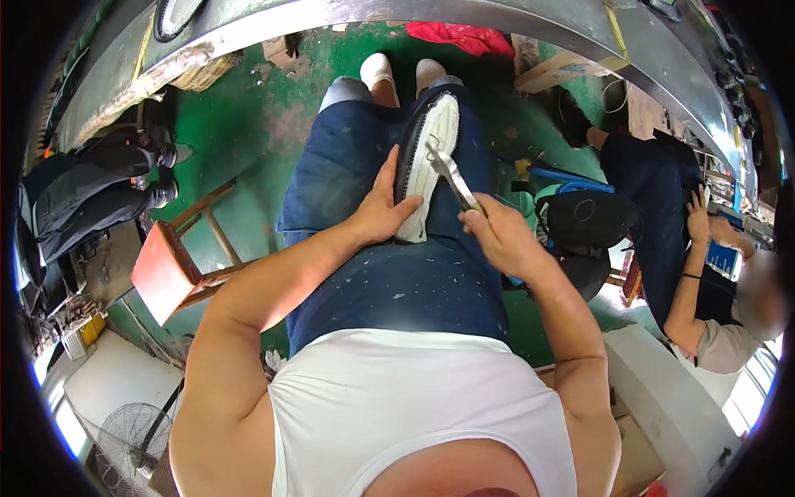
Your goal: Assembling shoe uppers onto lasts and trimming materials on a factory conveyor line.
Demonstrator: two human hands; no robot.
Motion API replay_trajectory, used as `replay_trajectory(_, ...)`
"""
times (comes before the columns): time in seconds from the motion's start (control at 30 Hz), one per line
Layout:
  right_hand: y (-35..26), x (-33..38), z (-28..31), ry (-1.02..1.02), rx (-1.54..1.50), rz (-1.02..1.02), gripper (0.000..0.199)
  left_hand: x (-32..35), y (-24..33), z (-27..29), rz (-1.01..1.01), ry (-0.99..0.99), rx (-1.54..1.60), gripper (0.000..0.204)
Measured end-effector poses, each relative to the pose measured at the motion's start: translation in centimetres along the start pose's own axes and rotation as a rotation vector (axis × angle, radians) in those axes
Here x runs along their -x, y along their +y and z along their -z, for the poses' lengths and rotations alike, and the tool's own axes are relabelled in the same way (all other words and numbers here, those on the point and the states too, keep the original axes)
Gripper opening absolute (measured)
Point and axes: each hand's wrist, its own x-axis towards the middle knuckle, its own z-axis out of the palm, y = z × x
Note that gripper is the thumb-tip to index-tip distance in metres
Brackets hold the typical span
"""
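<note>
A black shoe lies bottom up across my lap, with its pale underside facing me and a stitched edge around it. My left hand grips the shoe's left side near its closer end, fingers along the black upper and thumb over the pale bottom. In my right hand is a pair of silver metal pincers, held by the handle. Their curved head meets the pale underside around the middle of the shoe. A dark blue apron with pale specks covers my lap beneath the shoe.
A metal bench curves across the far side. To the left is a reddish stool, with a standing fan closer in. A black bag sits at my right, and another person sits beyond it. Red cloth lies under the bench.
</note>
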Motion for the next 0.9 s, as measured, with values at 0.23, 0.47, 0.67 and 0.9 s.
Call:
replay_trajectory(0.23,3.0,-2.3,-2.1,0.087,0.075,0.080,0.036,-0.2,2.9,2.2,-0.141,-0.109,-0.254,0.102)
replay_trajectory(0.47,6.8,-1.5,-4.1,0.181,-0.460,-0.107,0.036,-5.3,3.5,4.9,0.061,-0.069,0.253,0.069)
replay_trajectory(0.67,3.9,-0.3,-2.6,0.157,-0.177,-0.113,0.036,-0.8,16.1,5.8,-0.164,-0.073,1.050,0.060)
replay_trajectory(0.9,0.4,0.5,-1.1,0.367,0.546,0.293,0.044,-4.6,19.3,7.0,-0.249,-0.253,1.109,0.083)
